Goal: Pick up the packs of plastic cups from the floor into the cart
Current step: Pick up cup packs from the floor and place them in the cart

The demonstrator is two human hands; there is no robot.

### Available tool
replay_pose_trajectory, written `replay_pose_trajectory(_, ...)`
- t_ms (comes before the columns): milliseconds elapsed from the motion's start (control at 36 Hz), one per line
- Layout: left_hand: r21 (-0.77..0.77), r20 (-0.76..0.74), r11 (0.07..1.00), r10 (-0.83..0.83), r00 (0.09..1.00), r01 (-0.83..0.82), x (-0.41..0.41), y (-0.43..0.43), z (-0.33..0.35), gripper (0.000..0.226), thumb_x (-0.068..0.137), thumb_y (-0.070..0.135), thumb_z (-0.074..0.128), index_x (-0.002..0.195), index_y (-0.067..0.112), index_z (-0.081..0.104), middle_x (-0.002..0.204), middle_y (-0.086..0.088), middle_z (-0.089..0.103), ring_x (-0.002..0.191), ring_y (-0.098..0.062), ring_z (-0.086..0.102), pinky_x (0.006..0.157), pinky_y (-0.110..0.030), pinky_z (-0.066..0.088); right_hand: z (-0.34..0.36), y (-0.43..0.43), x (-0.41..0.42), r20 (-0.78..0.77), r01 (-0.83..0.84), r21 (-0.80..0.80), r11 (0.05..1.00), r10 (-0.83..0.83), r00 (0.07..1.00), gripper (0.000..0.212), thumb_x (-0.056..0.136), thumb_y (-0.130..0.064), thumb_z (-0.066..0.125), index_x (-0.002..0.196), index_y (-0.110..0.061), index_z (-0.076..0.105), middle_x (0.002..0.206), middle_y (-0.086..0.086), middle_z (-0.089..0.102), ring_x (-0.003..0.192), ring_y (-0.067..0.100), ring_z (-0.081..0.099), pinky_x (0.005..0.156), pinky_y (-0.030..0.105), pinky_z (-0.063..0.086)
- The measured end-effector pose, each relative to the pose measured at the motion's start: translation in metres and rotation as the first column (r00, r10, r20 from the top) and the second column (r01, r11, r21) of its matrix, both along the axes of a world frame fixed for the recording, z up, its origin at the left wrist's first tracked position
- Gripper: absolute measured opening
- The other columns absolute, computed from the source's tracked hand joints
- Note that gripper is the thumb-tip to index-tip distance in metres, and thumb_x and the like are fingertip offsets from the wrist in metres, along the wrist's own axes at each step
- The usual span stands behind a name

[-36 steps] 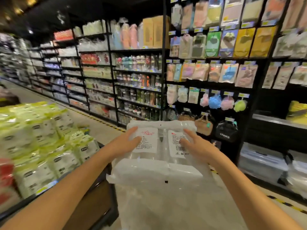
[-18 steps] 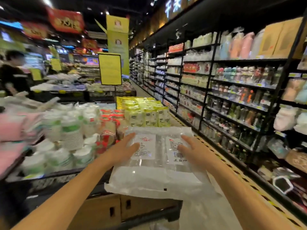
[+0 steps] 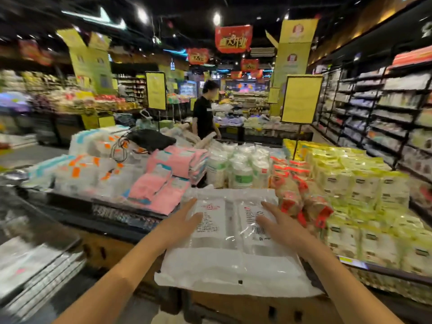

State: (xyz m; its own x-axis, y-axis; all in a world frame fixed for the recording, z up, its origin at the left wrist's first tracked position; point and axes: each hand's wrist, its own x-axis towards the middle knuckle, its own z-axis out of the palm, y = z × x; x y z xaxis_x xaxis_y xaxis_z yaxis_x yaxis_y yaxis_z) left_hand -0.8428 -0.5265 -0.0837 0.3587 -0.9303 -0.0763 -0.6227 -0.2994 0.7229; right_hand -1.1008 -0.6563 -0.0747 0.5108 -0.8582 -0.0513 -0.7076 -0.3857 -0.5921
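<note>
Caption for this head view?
Left hand and right hand carry a pack of plastic cups before a stocked display table.

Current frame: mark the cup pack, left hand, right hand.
cup pack [image 3: 233, 251]: head view, on the clear wrap just below its two labels.
left hand [image 3: 180, 222]: head view, on the back of the hand.
right hand [image 3: 284, 228]: head view, on the back of the hand.
</note>
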Motion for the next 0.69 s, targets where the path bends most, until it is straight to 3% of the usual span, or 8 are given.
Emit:
replay_pose_trajectory(194,0.021,0.007,0.976,0.215,0.977,-0.215,0.085,0.024,-0.006,0.06,0.096,0.056,0.041,0.15,0.048,0.015,0.158,0.01,0.028,0.14,-0.019,0.035,0.099,-0.029,0.033,-0.01,-0.018,0.115,0.038,-0.189,0.043,0.981,0.187,0.982,0.063,0.098,-0.058,0.044,0.155,-0.043,0.022,0.159,-0.001,0.035,0.141,0.026,0.04,0.113,0.038,0.03)
replay_pose_trajectory(278,0.025,0.01,0.937,0.349,0.937,-0.349,0.111,0.034,-0.009,0.062,0.096,0.056,0.043,0.151,0.045,0.017,0.155,0.003,0.034,0.135,-0.023,0.042,0.094,-0.027,0.037,-0.015,-0.03,0.16,0.04,-0.276,0.038,0.961,0.274,0.961,0.062,0.099,-0.057,0.044,0.155,-0.042,0.023,0.158,0.0,0.038,0.14,0.026,0.041,0.113,0.039,0.03)
replay_pose_trajectory(361,-0.003,-0.042,0.89,0.456,0.889,-0.457,0.133,0.047,-0.016,0.065,0.091,0.062,0.049,0.149,0.048,0.023,0.15,0.0,0.043,0.127,-0.023,0.051,0.103,-0.036,0.044,-0.021,-0.04,0.202,0.037,-0.374,0.042,0.927,0.372,0.927,0.061,0.098,-0.058,0.043,0.154,-0.044,0.023,0.158,-0.002,0.037,0.139,0.026,0.042,0.112,0.037,0.031)
replay_pose_trajectory(444,-0.03,-0.078,0.826,0.559,0.825,-0.563,0.147,0.06,-0.021,0.063,0.091,0.06,0.051,0.148,0.049,0.026,0.145,0.001,0.048,0.12,-0.021,0.056,0.1,-0.038,0.048,-0.028,-0.05,0.24,0.069,-0.464,0.078,0.882,0.46,0.885,0.061,0.098,-0.058,0.044,0.154,-0.045,0.024,0.156,0.0,0.04,0.138,0.025,0.044,0.106,0.032,0.033)
replay_pose_trajectory(583,-0.053,-0.092,0.734,0.672,0.735,-0.678,0.16,0.073,-0.025,0.059,0.094,0.057,0.048,0.148,0.051,0.024,0.138,0.015,0.041,0.125,-0.018,0.051,0.099,-0.04,0.049,-0.035,-0.063,0.302,0.096,-0.611,0.087,0.787,0.604,0.791,0.063,0.098,-0.057,0.047,0.154,-0.044,0.023,0.155,-0.001,0.042,0.138,0.02,0.043,0.105,0.029,0.034)
replay_pose_trajectory(694,-0.056,-0.052,0.653,0.754,0.655,-0.755,0.179,0.086,-0.029,0.059,0.094,0.055,0.048,0.148,0.051,0.024,0.152,0.011,0.035,0.135,-0.019,0.043,0.107,-0.036,0.041,-0.038,-0.06,0.348,0.096,-0.71,0.108,0.696,0.704,0.704,0.063,0.099,-0.055,0.046,0.155,-0.041,0.023,0.155,0.0,0.042,0.139,0.021,0.043,0.101,0.026,0.033)
